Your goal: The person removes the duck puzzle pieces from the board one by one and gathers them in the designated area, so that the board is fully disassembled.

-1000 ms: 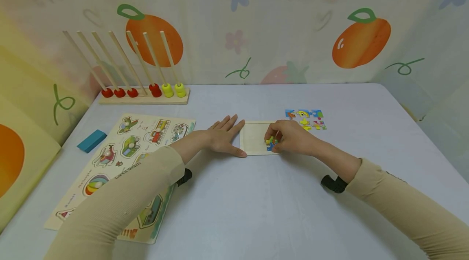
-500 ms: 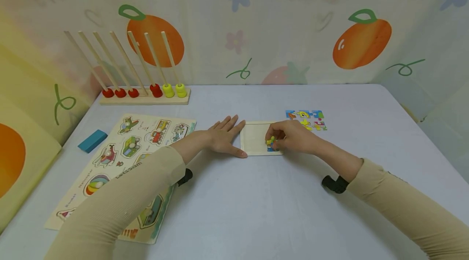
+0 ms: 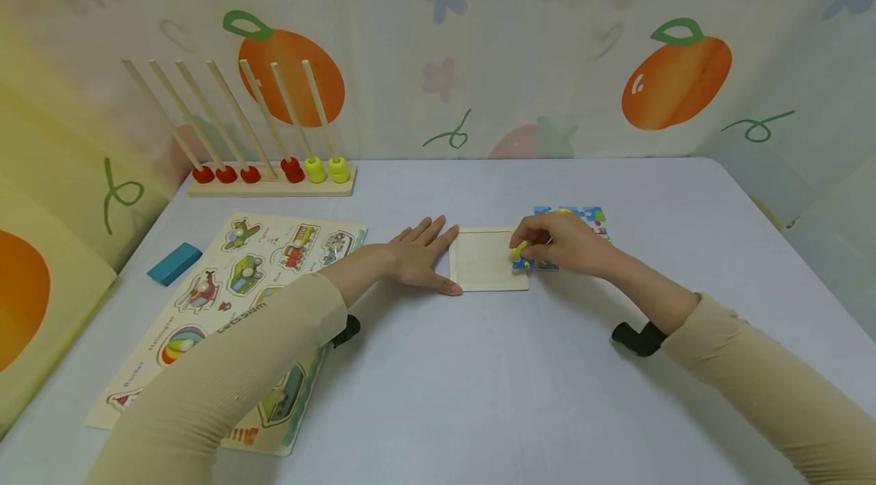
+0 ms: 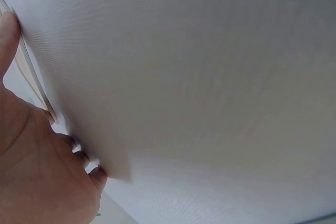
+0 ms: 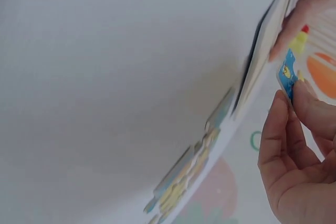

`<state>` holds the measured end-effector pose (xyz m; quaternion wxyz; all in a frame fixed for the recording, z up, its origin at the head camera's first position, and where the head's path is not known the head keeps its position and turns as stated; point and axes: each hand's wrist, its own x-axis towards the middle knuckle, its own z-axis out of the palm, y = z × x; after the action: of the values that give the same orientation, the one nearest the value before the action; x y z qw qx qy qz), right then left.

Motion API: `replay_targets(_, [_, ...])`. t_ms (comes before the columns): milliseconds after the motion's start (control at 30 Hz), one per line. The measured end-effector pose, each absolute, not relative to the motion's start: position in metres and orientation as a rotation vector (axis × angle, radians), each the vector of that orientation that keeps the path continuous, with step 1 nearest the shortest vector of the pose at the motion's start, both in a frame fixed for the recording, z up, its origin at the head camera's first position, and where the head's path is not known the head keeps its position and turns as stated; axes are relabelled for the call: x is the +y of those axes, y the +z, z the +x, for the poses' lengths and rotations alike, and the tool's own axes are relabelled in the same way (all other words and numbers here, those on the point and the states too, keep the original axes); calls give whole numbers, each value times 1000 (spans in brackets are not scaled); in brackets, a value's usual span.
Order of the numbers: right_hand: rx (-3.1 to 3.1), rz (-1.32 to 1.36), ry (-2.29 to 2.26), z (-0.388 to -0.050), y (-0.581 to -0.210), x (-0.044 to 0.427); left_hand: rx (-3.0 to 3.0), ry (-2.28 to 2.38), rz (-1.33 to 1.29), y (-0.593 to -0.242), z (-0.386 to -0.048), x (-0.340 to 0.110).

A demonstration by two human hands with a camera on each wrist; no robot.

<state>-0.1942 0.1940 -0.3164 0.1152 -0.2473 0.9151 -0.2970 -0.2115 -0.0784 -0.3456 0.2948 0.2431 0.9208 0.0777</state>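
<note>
My left hand [image 3: 423,257] rests with straight, spread fingers on the left edge of a shallow wooden puzzle tray [image 3: 482,261]. In the left wrist view its thumb and a fingertip touch the tray's rim [image 4: 32,77]. Between thumb and fingers my right hand [image 3: 571,242] pinches a blue and yellow jigsaw piece [image 3: 522,264]. In the right wrist view that jigsaw piece [image 5: 287,74] is clear of the tray, tilted. The head view places it over the tray's right edge. Several loose jigsaw pieces [image 3: 594,217] lie on the table right of the tray, partly hidden by my right hand.
Left of the tray lies a large picture peg board [image 3: 246,272], partly under my left sleeve. A blue block [image 3: 174,264] sits beside it. Behind stands a wooden bead rack [image 3: 274,187] with upright rods. A printed curtain [image 3: 383,52] hangs at the back.
The right hand has moved a little to the right, bringing the jigsaw piece from the tray's lower right part to its right edge. My left hand has stayed put.
</note>
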Motion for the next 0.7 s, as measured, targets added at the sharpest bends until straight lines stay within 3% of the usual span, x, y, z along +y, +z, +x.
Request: replay_targets(700, [2782,-475,-814,-199,-306,253,2471,217,651,-345,-211,-78])
